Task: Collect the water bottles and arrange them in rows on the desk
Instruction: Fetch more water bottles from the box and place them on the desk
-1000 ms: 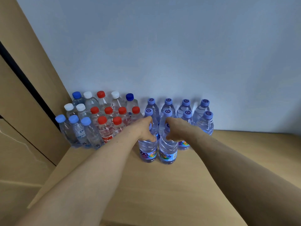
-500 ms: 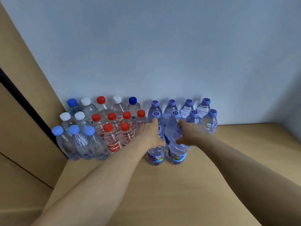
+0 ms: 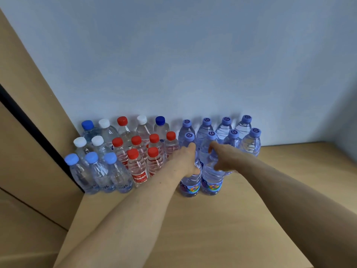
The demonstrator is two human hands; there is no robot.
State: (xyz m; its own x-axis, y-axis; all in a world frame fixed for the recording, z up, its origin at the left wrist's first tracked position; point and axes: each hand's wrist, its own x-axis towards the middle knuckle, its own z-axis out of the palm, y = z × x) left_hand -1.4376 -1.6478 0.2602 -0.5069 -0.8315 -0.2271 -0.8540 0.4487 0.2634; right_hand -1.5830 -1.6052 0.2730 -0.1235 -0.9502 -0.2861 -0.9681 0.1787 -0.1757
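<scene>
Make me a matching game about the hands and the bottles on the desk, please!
Things:
1. left hand
2. right hand
3. dark-blue-capped bottle
4. red-labelled bottle

Places and states:
a. stands in the back row by the wall
b. grips the left front purple-capped bottle
c. stands in the front row and wears a red cap
d. grips the right front purple-capped bottle

Pairs: 1-b, 2-d, 3-a, 4-c.
</scene>
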